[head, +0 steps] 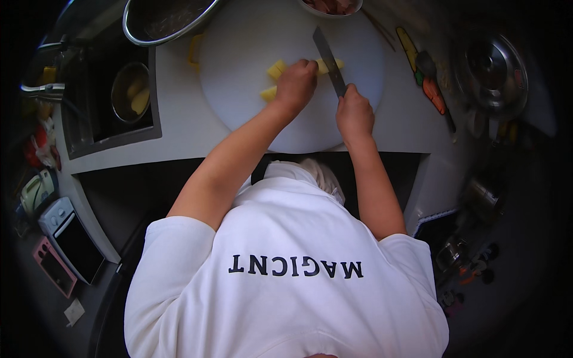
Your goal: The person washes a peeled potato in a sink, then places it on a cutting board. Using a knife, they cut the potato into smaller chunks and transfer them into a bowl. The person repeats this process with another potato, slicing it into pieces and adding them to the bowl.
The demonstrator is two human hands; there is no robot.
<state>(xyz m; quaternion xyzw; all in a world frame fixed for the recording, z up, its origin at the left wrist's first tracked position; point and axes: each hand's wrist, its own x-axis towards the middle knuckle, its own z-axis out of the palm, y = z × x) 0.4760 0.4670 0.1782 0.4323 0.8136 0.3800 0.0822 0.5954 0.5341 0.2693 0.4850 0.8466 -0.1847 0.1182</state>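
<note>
On a round white cutting board (pixel 237 89) lie several yellow potato pieces (pixel 276 69). My right hand (pixel 356 112) grips the handle of a kitchen knife (pixel 328 58), its dark blade angled up and to the left across a yellow potato piece (pixel 323 67). My left hand (pixel 297 85) is closed at the left end of that piece, its fingertips against it or very near; whether they pinch it cannot be told. More chunks lie just left of my left hand, one partly behind the wrist.
A metal basin (pixel 130 27) overlaps the board's upper left. A bowl of reddish-brown food (pixel 331 14) stands at the top. Left is a sink (pixel 154 112) with peeled potatoes (pixel 140 100) in a metal bowl (pixel 117 107). Right lie a carrot-patterned object (pixel 433 95) and a round metal lid (pixel 490 71).
</note>
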